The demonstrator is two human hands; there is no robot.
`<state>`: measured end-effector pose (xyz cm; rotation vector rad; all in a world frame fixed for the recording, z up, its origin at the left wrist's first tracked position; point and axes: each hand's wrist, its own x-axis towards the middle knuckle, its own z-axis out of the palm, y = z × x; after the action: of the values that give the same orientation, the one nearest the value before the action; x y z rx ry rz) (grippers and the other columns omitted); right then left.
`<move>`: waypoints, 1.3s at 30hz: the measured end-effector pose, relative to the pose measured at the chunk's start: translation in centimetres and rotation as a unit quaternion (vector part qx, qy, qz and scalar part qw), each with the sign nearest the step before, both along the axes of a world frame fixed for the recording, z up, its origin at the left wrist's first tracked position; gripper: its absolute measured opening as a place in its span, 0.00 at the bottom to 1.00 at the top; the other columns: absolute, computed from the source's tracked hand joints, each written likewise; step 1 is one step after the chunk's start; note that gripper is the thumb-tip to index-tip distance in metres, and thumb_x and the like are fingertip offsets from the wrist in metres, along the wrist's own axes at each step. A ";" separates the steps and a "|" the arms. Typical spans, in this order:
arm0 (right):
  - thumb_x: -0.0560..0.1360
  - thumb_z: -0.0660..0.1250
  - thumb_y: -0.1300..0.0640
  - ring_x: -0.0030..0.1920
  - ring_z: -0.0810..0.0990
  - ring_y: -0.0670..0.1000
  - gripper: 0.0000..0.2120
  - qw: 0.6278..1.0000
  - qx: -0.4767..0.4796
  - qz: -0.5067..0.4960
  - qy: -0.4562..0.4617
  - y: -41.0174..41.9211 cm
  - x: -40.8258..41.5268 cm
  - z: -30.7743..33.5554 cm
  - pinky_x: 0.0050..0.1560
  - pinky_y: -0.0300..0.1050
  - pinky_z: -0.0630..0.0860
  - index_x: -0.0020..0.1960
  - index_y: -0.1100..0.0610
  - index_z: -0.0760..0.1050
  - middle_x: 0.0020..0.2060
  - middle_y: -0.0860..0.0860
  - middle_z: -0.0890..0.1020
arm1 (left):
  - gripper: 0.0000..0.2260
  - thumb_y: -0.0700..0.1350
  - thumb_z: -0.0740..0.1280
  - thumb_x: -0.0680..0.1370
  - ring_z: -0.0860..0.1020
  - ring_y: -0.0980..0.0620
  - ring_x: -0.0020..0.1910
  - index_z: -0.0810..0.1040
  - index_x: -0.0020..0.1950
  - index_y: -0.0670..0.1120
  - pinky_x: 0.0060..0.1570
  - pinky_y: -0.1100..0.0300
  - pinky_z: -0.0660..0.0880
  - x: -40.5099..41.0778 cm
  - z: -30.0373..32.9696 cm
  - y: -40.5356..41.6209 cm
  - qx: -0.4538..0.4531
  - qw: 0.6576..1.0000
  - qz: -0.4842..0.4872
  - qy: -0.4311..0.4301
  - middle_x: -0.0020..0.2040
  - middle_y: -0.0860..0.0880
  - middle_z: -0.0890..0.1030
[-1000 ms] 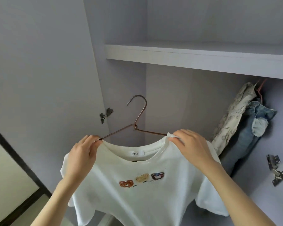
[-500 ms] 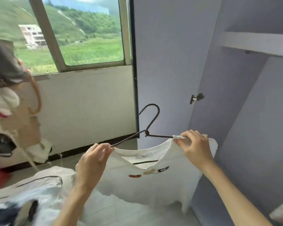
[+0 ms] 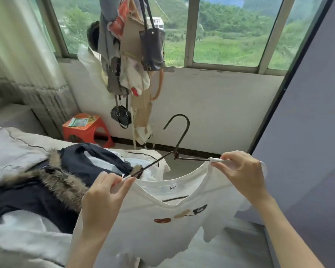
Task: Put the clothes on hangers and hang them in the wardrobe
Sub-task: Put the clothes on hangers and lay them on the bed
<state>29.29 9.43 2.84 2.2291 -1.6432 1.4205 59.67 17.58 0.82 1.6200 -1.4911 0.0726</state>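
Bedroom window behind. White shirt (image 3: pixel 159 225) on hanger (image 3: pixel 179 140), pinched between left hand (image 3: pixel 103 198) at 9 o'clock and right hand (image 3: pixel 240 175) at 3 o'clock.

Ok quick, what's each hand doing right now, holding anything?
Left hand: pinches the white T-shirt at its shoulder, on the hanger.
Right hand: pinches the T-shirt's other shoulder on the hanger.

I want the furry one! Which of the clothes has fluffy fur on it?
The dark jacket lying on the bed; the white T-shirt in the hands has little bear patches, no fur.
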 end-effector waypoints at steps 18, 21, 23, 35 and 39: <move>0.63 0.72 0.40 0.28 0.70 0.41 0.20 0.877 0.041 0.479 0.013 10.4 23.1 -1.2 0.29 0.26 0.61 0.29 0.57 0.77 0.23 0.38 0.70 | 0.17 0.60 0.68 0.69 0.74 0.57 0.38 0.80 0.36 0.46 0.39 0.71 0.68 8.6 0.4 31.3 0.004 0.927 0.374 0.003 0.35 0.55 0.76; 0.64 0.69 0.36 0.26 0.68 0.49 0.23 0.848 0.058 0.527 0.010 13.4 26.1 -0.3 0.26 0.33 0.62 0.28 0.57 0.76 0.21 0.46 0.71 | 0.18 0.59 0.65 0.71 0.75 0.56 0.36 0.81 0.38 0.44 0.36 0.62 0.70 8.2 1.3 36.0 -0.012 0.904 0.425 -0.032 0.35 0.54 0.77; 0.63 0.71 0.36 0.25 0.68 0.46 0.21 0.826 0.069 0.559 0.003 15.5 28.4 0.9 0.26 0.33 0.61 0.27 0.54 0.75 0.20 0.44 0.70 | 0.18 0.58 0.65 0.72 0.75 0.56 0.36 0.81 0.39 0.43 0.36 0.60 0.70 8.6 2.2 38.6 -0.026 0.885 0.462 -0.053 0.36 0.52 0.78; 0.64 0.74 0.43 0.27 0.66 0.46 0.19 0.737 0.180 0.650 0.035 24.0 48.2 5.5 0.29 0.43 0.62 0.29 0.58 0.76 0.23 0.54 0.72 | 0.12 0.50 0.69 0.74 0.77 0.43 0.39 0.81 0.42 0.40 0.40 0.51 0.71 22.1 6.3 47.8 -0.072 0.766 0.619 -0.161 0.39 0.44 0.80; 0.66 0.73 0.41 0.27 0.65 0.47 0.23 0.729 0.204 0.647 0.092 26.1 58.6 2.3 0.30 0.44 0.61 0.28 0.59 0.72 0.23 0.53 0.69 | 0.06 0.44 0.73 0.71 0.77 0.42 0.40 0.81 0.40 0.41 0.43 0.49 0.71 31.3 3.6 49.3 -0.042 0.753 0.647 -0.108 0.39 0.45 0.80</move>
<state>87.91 35.50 5.14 3.8589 -0.0584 0.7148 91.02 66.85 4.42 2.3095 -0.2082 1.0997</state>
